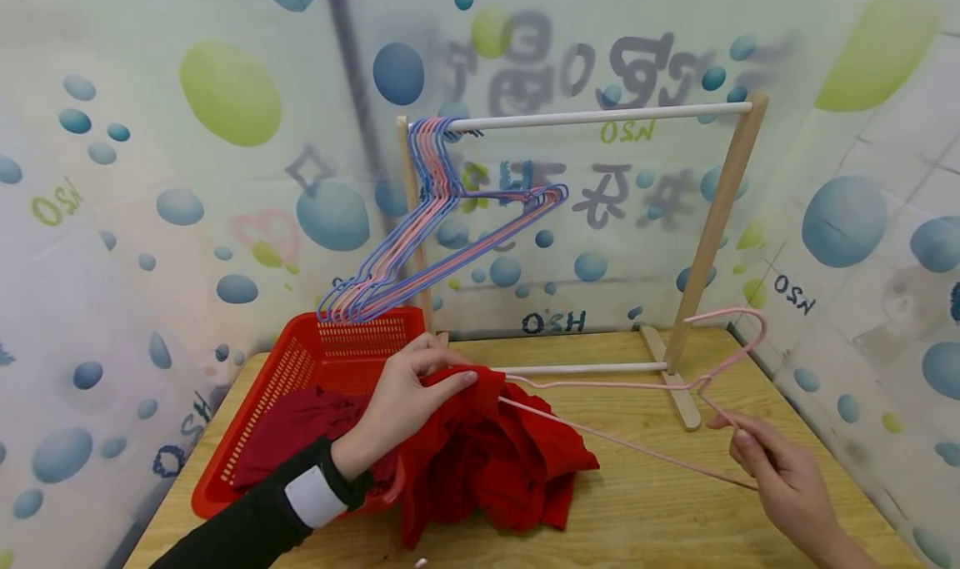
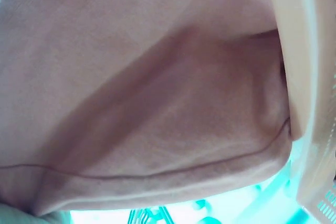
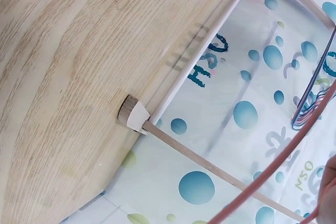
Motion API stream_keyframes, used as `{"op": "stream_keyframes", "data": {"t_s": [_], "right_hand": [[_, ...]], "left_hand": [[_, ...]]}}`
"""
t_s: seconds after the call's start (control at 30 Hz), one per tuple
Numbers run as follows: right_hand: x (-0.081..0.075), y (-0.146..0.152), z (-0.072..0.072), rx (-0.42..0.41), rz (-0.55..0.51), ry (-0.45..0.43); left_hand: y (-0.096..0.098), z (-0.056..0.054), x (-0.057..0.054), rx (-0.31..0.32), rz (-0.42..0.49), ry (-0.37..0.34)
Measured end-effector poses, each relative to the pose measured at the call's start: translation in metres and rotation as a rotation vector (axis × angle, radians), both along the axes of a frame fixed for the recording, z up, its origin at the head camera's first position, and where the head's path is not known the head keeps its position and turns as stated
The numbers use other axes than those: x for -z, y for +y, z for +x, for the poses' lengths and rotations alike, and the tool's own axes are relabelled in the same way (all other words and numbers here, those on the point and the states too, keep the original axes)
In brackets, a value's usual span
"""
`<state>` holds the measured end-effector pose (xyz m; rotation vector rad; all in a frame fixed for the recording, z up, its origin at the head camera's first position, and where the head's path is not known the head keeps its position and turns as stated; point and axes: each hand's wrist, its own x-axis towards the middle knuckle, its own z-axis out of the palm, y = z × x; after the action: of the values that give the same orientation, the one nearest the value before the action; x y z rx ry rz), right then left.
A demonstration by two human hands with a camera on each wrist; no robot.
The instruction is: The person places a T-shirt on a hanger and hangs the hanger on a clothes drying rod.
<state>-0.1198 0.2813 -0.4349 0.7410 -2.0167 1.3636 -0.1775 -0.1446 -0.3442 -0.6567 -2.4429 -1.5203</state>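
Note:
My left hand (image 1: 401, 402) pinches the edge of a red garment (image 1: 487, 469), which hangs bunched over the table beside the red basket. In my right hand (image 1: 783, 477) is a pink clothes hanger (image 1: 630, 445), held near its neck with the hook (image 1: 761, 336) pointing up and back. The hanger's far end goes in under the red cloth and is hidden there. The right wrist view shows part of the pink hanger (image 3: 273, 166) and a sliver of the right hand (image 3: 328, 192). A close, discoloured surface fills most of the left wrist view.
A red plastic basket (image 1: 258, 394) with dark red cloth (image 1: 300, 436) in it stands at the left. Behind, a rack with a white rail (image 1: 600, 118) and wooden posts (image 1: 716, 219) carries several blue and pink hangers (image 1: 397, 261) at its left end. Patterned sheeting surrounds the wooden table (image 1: 637, 511).

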Motion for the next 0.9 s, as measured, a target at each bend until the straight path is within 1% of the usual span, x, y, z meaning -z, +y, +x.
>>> {"op": "stream_keyframes", "data": {"t_s": [0.1, 0.3, 0.33, 0.37, 0.4, 0.53, 0.7, 0.8, 0.83, 0.9], "right_hand": [[-0.001, -0.002, 0.001, 0.026, 0.022, -0.013], [-0.001, -0.008, -0.001, 0.033, 0.009, -0.022], [-0.001, -0.008, -0.001, 0.026, 0.003, -0.019], [0.0, -0.009, -0.002, -0.003, -0.016, -0.01], [0.0, -0.01, -0.003, -0.013, -0.02, -0.006], [0.0, -0.012, -0.004, -0.013, -0.011, -0.007], [-0.003, -0.015, -0.005, 0.027, 0.033, -0.005], [-0.004, -0.018, -0.005, 0.047, 0.036, -0.008], [-0.004, -0.019, -0.005, 0.071, 0.051, -0.012], [-0.005, -0.022, -0.005, 0.083, 0.058, -0.006]], "left_hand": [[0.0, 0.001, 0.001, 0.021, 0.002, 0.018], [0.003, 0.005, 0.001, 0.062, -0.003, 0.075], [0.004, 0.005, 0.001, 0.067, -0.003, 0.079], [0.004, 0.006, 0.002, 0.07, -0.005, 0.085], [0.004, 0.006, 0.002, 0.073, -0.007, 0.09], [0.005, 0.006, 0.003, 0.082, -0.02, 0.113], [0.005, 0.007, 0.004, 0.105, -0.023, 0.134], [0.005, 0.008, 0.004, 0.116, -0.022, 0.142], [0.005, 0.009, 0.003, 0.117, -0.022, 0.143], [0.006, 0.009, 0.004, 0.117, -0.023, 0.138]]}}
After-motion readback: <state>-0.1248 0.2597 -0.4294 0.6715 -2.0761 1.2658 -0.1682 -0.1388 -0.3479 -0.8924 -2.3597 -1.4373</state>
